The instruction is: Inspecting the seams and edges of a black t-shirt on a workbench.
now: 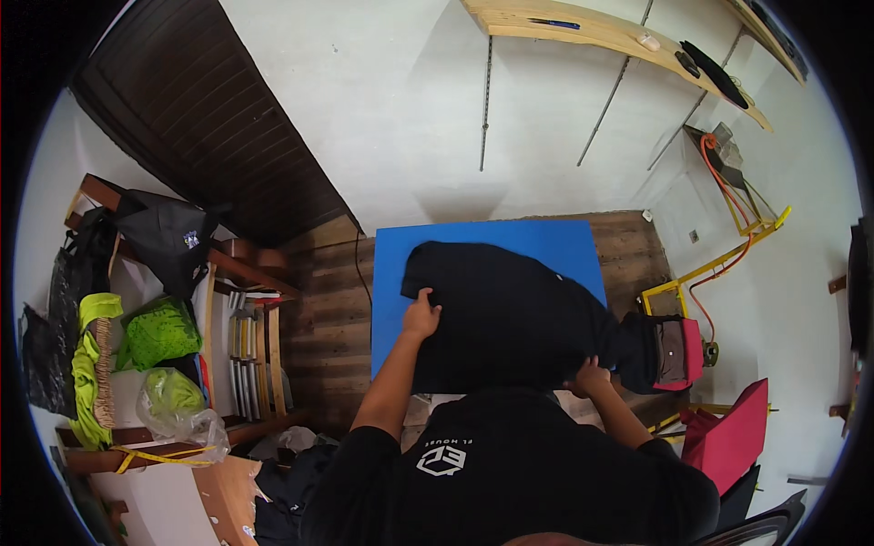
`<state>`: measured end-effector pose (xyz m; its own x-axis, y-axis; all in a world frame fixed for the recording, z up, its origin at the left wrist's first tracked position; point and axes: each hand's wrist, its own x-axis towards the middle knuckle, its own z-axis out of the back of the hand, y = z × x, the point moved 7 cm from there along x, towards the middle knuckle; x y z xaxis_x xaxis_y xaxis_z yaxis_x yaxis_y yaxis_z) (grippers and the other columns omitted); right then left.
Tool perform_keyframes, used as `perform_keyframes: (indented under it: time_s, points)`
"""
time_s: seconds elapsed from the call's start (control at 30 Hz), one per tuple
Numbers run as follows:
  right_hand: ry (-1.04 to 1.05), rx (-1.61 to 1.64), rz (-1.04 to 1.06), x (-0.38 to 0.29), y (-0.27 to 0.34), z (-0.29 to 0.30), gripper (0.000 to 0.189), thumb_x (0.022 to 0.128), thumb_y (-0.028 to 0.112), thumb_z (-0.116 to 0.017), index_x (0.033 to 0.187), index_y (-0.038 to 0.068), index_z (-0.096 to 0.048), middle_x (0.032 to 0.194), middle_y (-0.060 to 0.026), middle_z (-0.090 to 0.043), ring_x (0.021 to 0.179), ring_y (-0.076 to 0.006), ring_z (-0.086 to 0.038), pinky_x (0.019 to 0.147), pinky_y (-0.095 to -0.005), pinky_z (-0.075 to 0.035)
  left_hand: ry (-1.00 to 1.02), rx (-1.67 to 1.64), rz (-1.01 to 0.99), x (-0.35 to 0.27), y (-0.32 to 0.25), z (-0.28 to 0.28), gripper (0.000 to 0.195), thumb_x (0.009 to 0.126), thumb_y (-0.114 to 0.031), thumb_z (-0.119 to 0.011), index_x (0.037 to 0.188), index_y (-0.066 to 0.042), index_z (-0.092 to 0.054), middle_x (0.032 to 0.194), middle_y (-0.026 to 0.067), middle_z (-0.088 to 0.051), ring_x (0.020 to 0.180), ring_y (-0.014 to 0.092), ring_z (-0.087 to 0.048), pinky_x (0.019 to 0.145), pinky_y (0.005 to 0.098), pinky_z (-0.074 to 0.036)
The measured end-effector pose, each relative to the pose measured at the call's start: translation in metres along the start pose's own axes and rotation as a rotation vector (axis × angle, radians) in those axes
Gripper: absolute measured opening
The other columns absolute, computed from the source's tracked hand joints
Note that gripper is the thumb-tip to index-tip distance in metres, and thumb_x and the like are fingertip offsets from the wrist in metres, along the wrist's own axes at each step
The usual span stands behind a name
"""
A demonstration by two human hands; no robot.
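A large black cloth garment (pixel 505 314) lies spread over a blue tabletop (pixel 481 234), its far edge rounded and a small white mark showing near its right side. At its left edge, just below a squared corner, my left hand (pixel 422 316) pinches the cloth between thumb and fingers. My right hand (pixel 590 377) grips the garment's near edge at the lower right, its fingertips partly hidden by the cloth. On the right, the dark fabric reaches toward a stack of folded dark garments (pixel 636 351) beside the table.
Left stands a wooden shelf rack (pixel 252 273) with a black bag (pixel 164 225), a green bundle (pixel 162 333) and a plastic bag (pixel 181 409). A yellow metal frame (pixel 710 266) carries an orange hose at right, near a red panel (pixel 727 426). A wall shelf (pixel 587 34) hangs beyond.
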<state>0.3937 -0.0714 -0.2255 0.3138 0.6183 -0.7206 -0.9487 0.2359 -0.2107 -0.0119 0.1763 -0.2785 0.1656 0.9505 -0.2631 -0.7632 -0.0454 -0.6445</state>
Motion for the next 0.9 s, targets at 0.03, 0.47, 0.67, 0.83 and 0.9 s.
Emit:
perform_keyframes:
  time_s: [0.03, 0.47, 0.67, 0.83, 0.9]
  points:
    - [0.291, -0.072, 0.05, -0.023, 0.003, 0.002, 0.078, 0.101, 0.068, -0.048, 0.148, 0.006, -0.057, 0.152, -0.0201, -0.055, 0.14, -0.0363, -0.054, 0.108, -0.0503, -0.049, 0.0, -0.008, 0.002, -0.002, -0.003, -0.008, 0.062, 0.094, -0.029, -0.075, 0.145, -0.009, -0.046, 0.108, 0.0178, -0.073, 0.108, 0.041, -0.069, 0.096, 0.0502, -0.054]
    - [-0.719, 0.291, 1.07, -0.026, 0.234, 0.167, 0.052, 0.09, 0.027, -0.078, 0.138, 0.02, -0.061, 0.147, -0.0106, -0.057, 0.141, -0.0369, -0.047, 0.107, -0.0544, -0.047, -0.096, 0.178, -0.129, -0.06, -0.015, -0.032, 0.033, 0.106, -0.034, -0.054, 0.111, -0.003, -0.066, 0.101, 0.0268, -0.072, 0.095, 0.044, -0.072, 0.082, 0.057, -0.055]
    - [-0.626, 0.189, 1.261, 0.004, 0.238, 0.192, 0.044, 0.086, 0.041, -0.081, 0.065, 0.008, -0.063, 0.109, -0.0046, -0.073, 0.114, -0.0292, -0.065, 0.096, -0.0519, -0.048, -0.006, -0.193, -0.238, -0.093, -0.06, 0.012, 0.047, 0.109, -0.04, -0.05, 0.099, 0.004, -0.064, 0.089, 0.0292, -0.068, 0.085, 0.044, -0.07, 0.074, 0.0486, -0.055]
    - [-0.458, 0.52, 1.195, 0.023, 0.184, 0.212, 0.03, 0.09, 0.031, -0.081, 0.082, 0.005, -0.07, 0.091, -0.0099, -0.073, 0.09, -0.0307, -0.07, 0.082, -0.0408, -0.054, 0.14, -0.501, -0.207, -0.103, -0.047, 0.016, 0.031, 0.102, -0.031, -0.068, 0.102, -0.001, -0.068, 0.088, 0.0143, -0.07, 0.082, 0.025, -0.068, 0.077, 0.0369, -0.053]
    - [-0.439, 0.623, 1.296, -0.008, 0.181, 0.216, 0.044, 0.084, 0.032, -0.087, 0.116, 0.008, -0.069, 0.112, -0.0138, -0.072, 0.103, -0.0318, -0.069, 0.092, -0.0425, -0.054, 0.178, -0.473, -0.296, -0.107, -0.069, 0.017, 0.023, 0.099, -0.023, -0.071, 0.104, -0.001, -0.066, 0.094, 0.0095, -0.069, 0.089, 0.02, -0.065, 0.081, 0.0344, -0.052]
